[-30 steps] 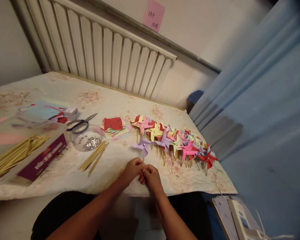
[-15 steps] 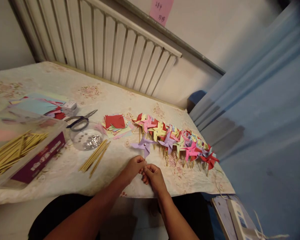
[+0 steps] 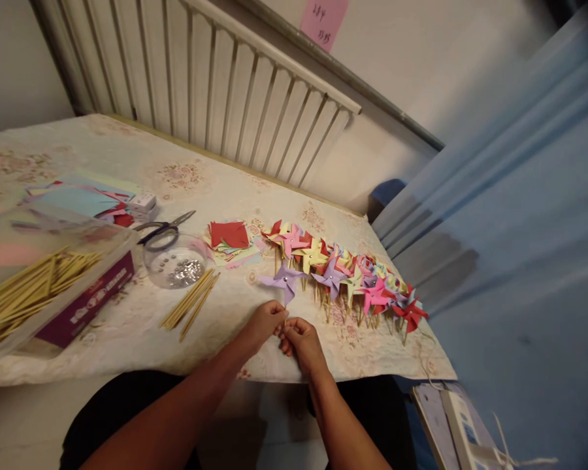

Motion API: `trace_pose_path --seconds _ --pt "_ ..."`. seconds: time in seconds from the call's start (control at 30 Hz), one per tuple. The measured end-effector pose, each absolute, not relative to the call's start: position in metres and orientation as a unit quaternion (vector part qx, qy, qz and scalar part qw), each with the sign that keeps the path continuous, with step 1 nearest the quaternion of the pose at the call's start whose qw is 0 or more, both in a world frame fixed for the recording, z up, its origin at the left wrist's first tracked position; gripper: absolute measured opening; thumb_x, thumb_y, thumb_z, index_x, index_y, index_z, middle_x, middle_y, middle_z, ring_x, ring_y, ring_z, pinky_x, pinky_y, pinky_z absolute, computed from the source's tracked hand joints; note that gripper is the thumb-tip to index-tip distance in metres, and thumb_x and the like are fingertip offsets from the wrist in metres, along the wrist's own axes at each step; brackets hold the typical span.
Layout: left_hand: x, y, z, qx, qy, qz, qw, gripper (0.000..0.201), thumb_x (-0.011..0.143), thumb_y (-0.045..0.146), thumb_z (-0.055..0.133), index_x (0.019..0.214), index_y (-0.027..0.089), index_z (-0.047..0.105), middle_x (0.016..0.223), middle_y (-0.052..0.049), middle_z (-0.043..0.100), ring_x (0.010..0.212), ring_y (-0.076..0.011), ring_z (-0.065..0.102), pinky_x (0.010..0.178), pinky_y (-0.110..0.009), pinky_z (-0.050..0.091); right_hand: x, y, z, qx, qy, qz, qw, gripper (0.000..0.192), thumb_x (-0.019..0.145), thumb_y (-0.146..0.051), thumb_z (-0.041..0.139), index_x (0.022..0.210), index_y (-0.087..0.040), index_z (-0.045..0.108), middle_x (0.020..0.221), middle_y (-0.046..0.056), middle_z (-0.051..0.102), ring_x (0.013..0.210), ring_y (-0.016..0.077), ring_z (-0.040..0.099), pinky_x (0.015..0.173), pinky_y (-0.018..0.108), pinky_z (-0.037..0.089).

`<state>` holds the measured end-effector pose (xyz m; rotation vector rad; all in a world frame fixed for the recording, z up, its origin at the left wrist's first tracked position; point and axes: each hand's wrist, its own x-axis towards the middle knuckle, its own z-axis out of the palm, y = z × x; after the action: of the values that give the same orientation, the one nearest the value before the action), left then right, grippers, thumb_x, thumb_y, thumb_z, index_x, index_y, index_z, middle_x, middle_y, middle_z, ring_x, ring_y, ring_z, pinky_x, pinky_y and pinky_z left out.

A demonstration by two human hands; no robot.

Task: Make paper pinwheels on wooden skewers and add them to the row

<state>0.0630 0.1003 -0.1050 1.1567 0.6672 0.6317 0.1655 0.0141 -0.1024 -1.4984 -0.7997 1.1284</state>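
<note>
Both of your hands meet at the near edge of the bench (image 3: 127,326): your left hand (image 3: 263,324) and right hand (image 3: 301,341) each have their grip pinched on the thin wooden stick of the lilac paper pinwheel (image 3: 284,282), whose head stands just above your fingertips. Just beyond it lies a row of finished multicoloured paper pinwheels (image 3: 345,271). To your left sit a loose bundle of bamboo sticks (image 3: 190,307) and a clear round dish of silver pins (image 3: 175,266).
</note>
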Motion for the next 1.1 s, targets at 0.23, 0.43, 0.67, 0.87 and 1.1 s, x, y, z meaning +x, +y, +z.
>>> trace_pose_path --seconds 0.23,0.43,0.67,0.87,1.1 --pt "0.062 0.100 -0.104 0.528 0.308 0.287 0.737 0.018 0.069 0.036 0.055 0.065 0.019 0.048 0.048 0.006 0.046 0.043 -0.0086 0.040 0.048 -0.024 0.028 0.167 0.013 -0.105 -0.628 -0.343 0.463 0.523 0.025 0.074 -0.039 0.067 0.076 -0.016 0.059 0.055 -0.003 0.060 0.039 0.0069 0.049 0.038 0.017 0.035" --pt "0.059 0.100 -0.099 0.519 0.293 0.277 0.753 0.018 0.066 0.034 0.058 0.066 0.018 0.049 0.051 0.006 0.048 0.045 -0.0084 0.041 0.049 -0.024 0.028 0.166 0.013 -0.104 -0.630 -0.339 0.465 0.521 0.028 0.072 -0.042 0.070 0.076 -0.016 0.060 0.053 -0.004 0.059 0.039 0.0066 0.048 0.039 0.017 0.035" --pt "0.047 0.111 -0.095 0.473 0.338 0.290 0.760 0.037 0.060 0.032 0.071 0.089 0.014 0.059 0.073 0.001 0.057 0.062 -0.0110 0.051 0.059 -0.025 0.038 0.167 0.013 -0.105 -0.630 -0.337 0.464 0.524 0.026 0.073 -0.040 0.068 0.073 -0.016 0.058 0.049 -0.003 0.059 0.037 0.0066 0.046 0.038 0.017 0.034" --pt "0.023 0.133 -0.089 0.407 0.356 0.346 0.767 0.051 0.061 0.037 0.077 0.105 0.017 0.059 0.095 -0.004 0.063 0.084 -0.0151 0.058 0.073 -0.026 0.041 0.166 0.013 -0.105 -0.633 -0.319 0.462 0.532 0.025 0.070 -0.038 0.070 0.075 -0.016 0.059 0.053 -0.003 0.061 0.037 0.0062 0.046 0.037 0.017 0.033" --pt "-0.005 0.160 -0.079 0.374 0.362 0.421 0.743 0.055 0.065 0.047 0.076 0.107 0.015 0.060 0.109 -0.010 0.065 0.100 -0.0210 0.060 0.082 -0.031 0.044 0.166 0.013 -0.103 -0.634 -0.308 0.476 0.526 0.026 0.066 -0.037 0.073 0.076 -0.016 0.062 0.058 -0.003 0.061 0.039 0.0062 0.048 0.036 0.017 0.033"
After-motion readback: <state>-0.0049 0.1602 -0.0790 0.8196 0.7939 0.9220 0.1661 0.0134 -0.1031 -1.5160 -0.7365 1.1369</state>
